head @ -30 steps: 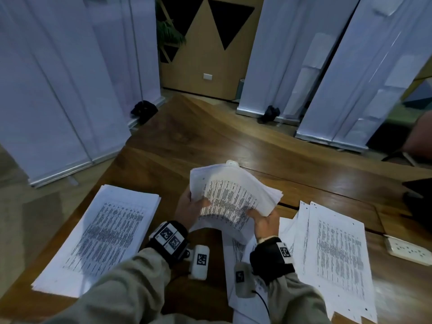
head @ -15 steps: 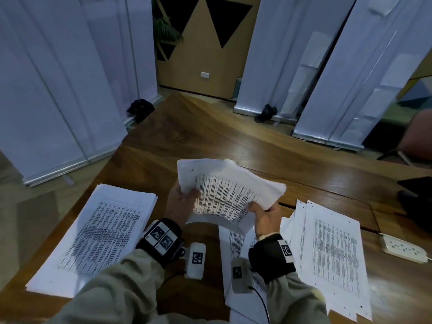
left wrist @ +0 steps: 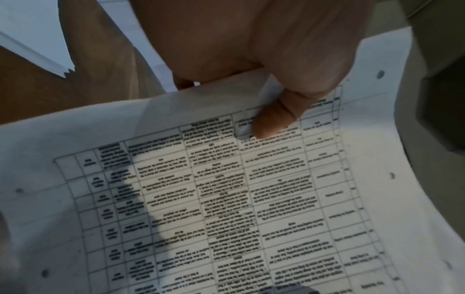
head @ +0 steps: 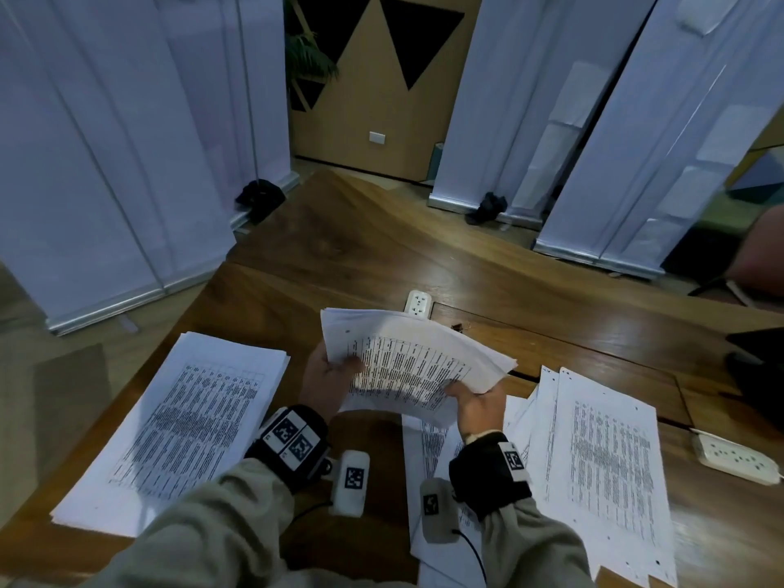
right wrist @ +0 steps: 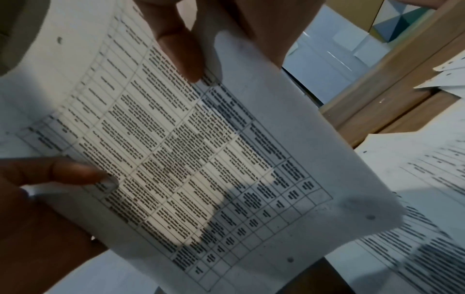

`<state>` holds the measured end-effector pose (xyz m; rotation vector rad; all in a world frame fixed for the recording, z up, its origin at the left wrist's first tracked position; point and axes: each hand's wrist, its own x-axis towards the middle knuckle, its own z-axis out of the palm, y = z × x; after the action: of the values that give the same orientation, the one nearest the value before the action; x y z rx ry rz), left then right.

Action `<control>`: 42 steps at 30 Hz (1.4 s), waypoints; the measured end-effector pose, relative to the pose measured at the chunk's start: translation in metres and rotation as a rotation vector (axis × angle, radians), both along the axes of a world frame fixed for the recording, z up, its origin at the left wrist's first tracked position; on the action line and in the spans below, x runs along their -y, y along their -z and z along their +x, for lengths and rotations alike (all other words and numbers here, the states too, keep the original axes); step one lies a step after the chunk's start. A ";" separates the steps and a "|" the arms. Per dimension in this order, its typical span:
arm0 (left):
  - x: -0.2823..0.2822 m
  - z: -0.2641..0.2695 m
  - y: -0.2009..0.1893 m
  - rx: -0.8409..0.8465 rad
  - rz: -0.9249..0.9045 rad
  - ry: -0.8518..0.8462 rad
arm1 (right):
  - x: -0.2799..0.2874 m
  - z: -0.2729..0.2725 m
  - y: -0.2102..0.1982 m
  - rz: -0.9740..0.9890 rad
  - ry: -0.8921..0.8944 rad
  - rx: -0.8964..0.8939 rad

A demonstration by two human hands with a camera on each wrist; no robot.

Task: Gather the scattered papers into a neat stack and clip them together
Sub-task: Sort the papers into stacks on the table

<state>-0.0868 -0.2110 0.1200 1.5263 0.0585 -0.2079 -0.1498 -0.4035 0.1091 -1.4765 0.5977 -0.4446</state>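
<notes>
At frame centre, the left grip point(head: 329, 375) and right grip point(head: 477, 403) both pinch a curved bundle of papers point(head: 418, 362) above the counter point(head: 382, 256).

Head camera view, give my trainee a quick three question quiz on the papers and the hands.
1. True or false: the held bundle of papers lies flat on the table.
2. Which hands grip the bundle: A left hand only, B right hand only, C both?
3. On which side of the person does the neat stack lie, not the loose sheets?

Key: 1 false, it is lifted and bowed. 2 C. 3 left.
</notes>
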 end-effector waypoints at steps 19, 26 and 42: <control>0.148 -0.037 0.051 -0.314 0.231 0.476 | 0.129 -0.132 0.060 0.055 0.152 -0.429; 0.214 -0.082 0.103 -0.063 0.846 0.539 | 0.212 -0.224 0.053 0.003 0.362 -0.688; 0.289 -0.080 0.144 -0.135 1.045 0.659 | 0.248 -0.229 0.096 -0.175 -0.107 -1.164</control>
<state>-0.1668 -0.4997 -0.0243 2.5351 -0.2780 -0.9114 -0.3786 -0.6513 0.0127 -1.8536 1.3918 0.5344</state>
